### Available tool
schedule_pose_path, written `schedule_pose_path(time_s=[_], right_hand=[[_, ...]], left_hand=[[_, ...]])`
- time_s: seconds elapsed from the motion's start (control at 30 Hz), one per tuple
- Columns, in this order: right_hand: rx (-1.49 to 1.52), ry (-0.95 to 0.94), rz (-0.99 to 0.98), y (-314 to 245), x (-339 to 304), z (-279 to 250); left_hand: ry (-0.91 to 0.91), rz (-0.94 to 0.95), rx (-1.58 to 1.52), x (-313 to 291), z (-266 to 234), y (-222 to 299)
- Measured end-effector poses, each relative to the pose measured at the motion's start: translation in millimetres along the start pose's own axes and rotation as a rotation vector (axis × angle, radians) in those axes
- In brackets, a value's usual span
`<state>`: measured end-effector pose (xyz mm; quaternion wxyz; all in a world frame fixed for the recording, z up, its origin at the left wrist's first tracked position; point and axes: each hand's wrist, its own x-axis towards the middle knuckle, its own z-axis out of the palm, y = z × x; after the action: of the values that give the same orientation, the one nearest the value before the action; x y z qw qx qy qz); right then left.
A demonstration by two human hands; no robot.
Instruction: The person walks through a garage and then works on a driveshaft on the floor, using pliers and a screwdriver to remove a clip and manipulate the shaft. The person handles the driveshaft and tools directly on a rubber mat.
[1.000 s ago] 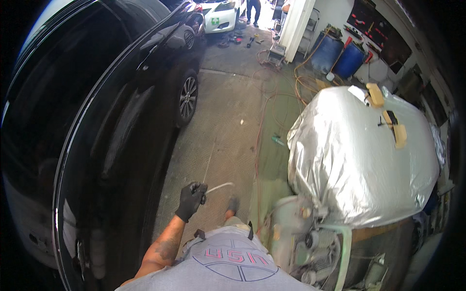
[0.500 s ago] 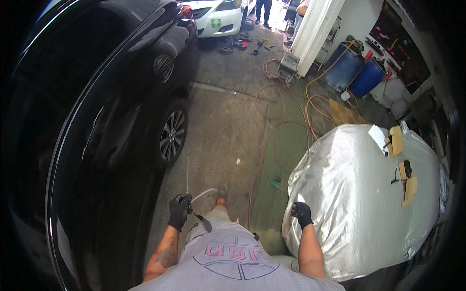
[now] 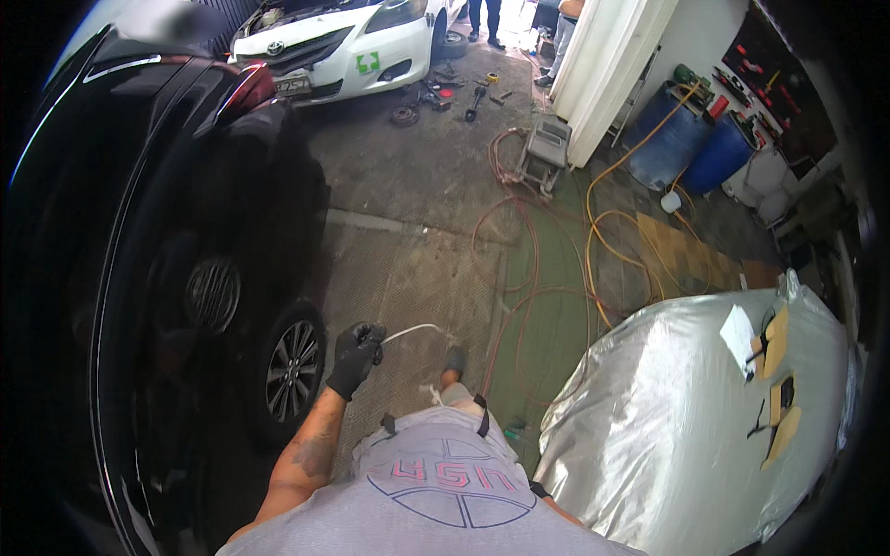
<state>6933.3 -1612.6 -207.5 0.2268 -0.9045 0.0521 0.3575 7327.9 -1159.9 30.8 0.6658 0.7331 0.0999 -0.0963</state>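
My left hand, in a black glove, is closed on one end of a thin white flexible strip. The strip curves away to the right above the floor, with its far end free. Beside this hand is the rear wheel of a black car. Only a dark edge of my gloved right hand shows next to my shirt, near the silver car cover. Its fingers are hidden.
Hoses loop over the floor and a green mat. A grey wheeled stool stands by the doorway post. Blue barrels are at the right wall. Ahead stands a white car with loose parts near it; people stand beyond.
I have moved forward past the black car, its wheel now closer beside me. My left hand still holds the white strip. The right hand has dropped back, mostly out of sight.
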Motion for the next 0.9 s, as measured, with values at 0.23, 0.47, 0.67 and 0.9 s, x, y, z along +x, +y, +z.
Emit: schedule_pose_path(time_s=[0.23,0.47,0.67,0.9], right_hand=[[-0.328,0.194,-0.11,23,237,-232],[0.738,0.319,-0.355,-210,463,-600],[0.264,0.437,-0.768,-364,553,-701],[0.655,0.257,-0.554,-407,630,-821]], left_hand=[[0.089,-0.18,-0.12,139,55,56],[0.047,-0.168,-0.17,322,87,80],[-0.143,-0.116,-0.098,506,116,169],[-0.302,-0.09,-0.086,719,159,272]])
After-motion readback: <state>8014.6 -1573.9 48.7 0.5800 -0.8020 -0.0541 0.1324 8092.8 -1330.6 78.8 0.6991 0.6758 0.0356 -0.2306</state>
